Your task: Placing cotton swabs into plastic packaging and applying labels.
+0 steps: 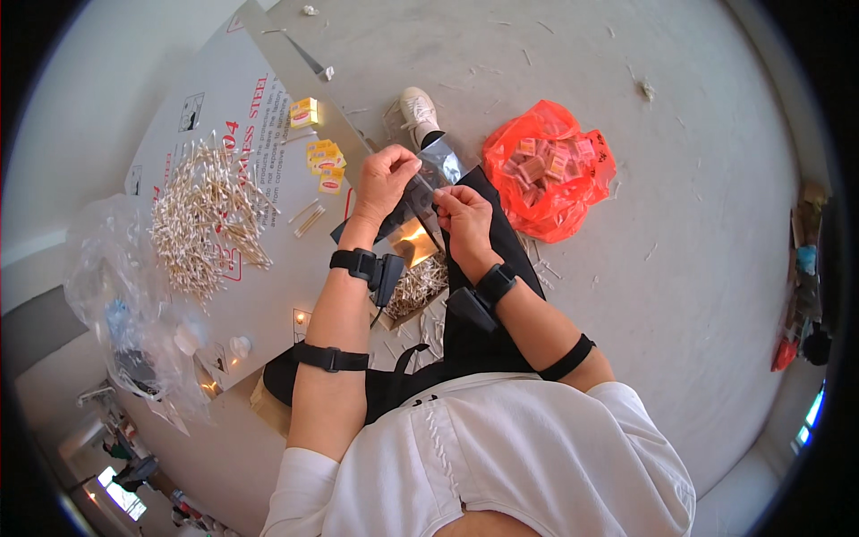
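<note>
Over my lap, both hands pinch a clear, shiny plastic bag (441,165) along its edge. My left hand (386,183) has its thumb and fingers closed at the bag's left side. Slightly lower, my right hand (465,217) grips the other side with its fingertips. The film's exact shape is hard to make out against my dark trousers. Below the hands, an open box (417,294) full of cotton swabs stands by my legs. On the table to the left lies a large loose heap of cotton swabs (204,219).
Several small yellow packets (326,163) and another yellow pack (304,113) lie on the silver-grey table (268,309). A crumpled clear bag (116,295) hangs at its left edge. On the floor, a red plastic bag (548,213) holds pink packets; stray swabs are scattered around.
</note>
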`<state>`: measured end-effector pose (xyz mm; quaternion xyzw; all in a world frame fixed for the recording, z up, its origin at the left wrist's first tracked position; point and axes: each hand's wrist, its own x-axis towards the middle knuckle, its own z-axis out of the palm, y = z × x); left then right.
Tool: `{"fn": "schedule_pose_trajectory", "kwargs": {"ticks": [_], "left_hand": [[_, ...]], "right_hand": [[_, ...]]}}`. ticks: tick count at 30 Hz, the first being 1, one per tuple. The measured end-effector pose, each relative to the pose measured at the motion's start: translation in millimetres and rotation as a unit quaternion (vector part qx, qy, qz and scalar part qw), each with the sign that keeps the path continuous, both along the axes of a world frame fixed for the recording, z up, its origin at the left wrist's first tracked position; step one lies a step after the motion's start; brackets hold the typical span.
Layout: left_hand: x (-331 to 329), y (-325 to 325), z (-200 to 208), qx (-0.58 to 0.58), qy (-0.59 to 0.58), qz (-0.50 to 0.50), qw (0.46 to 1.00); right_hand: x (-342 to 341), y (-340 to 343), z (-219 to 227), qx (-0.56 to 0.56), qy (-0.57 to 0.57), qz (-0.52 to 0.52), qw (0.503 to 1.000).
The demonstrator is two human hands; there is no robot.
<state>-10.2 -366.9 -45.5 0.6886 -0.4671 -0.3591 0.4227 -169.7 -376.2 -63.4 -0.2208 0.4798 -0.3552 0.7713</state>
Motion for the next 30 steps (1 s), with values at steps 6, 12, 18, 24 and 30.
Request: {"fn": "schedule_pose_trajectory", "kwargs": {"ticks": [6,12,18,24,30], "left_hand": [[-1.3,3.0,5.2,0.007,-0.061,0.010,0.998],[7.6,30.8,3.0,-0.004,-0.171,0.019,0.985],[0.1,47.7,5.9,-0.058,-0.286,0.063,0.954],[10.6,76.1,4.2,-0.108,-0.275,0.146,0.944],[53.3,167.8,-11.5,-0.074,-0.148,0.467,0.869]], "right_hand": [[3.2,13.5,-5.4,-0.044,0.051,0.030,0.997],[15.3,42.9,-23.7,-0.168,0.145,0.071,0.972],[21.5,50.5,-29.9,-0.325,0.254,0.096,0.906],[9.4,52.6,-9.6,-0.337,0.222,0.100,0.910],[-4.3,50.8,32.9,-0.368,0.155,0.228,0.888]]}}
